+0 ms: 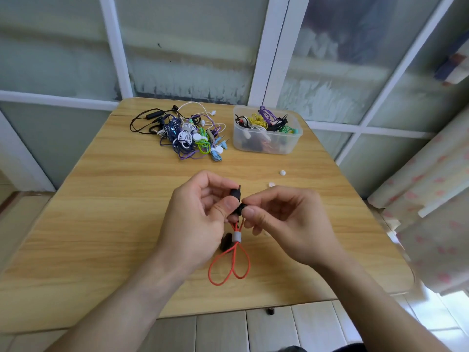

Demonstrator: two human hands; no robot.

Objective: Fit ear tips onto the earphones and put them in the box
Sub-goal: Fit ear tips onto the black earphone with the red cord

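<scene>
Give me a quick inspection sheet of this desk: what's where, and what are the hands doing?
Surface: wooden table, light grain.
Job's things: red-corded earphones held above the table; clear plastic box at the far right, already holding coiled earphones; two small white ear tips lying loose near the box.
Clutter: tangled pile of earphones at the far middle.
Hands: left hand grips a black earpiece; right hand pinches a black piece against it.
Cables: red cord hangs in loops, bound by a grey band.
Surroundings: frosted windows behind; patterned curtain at right.
</scene>
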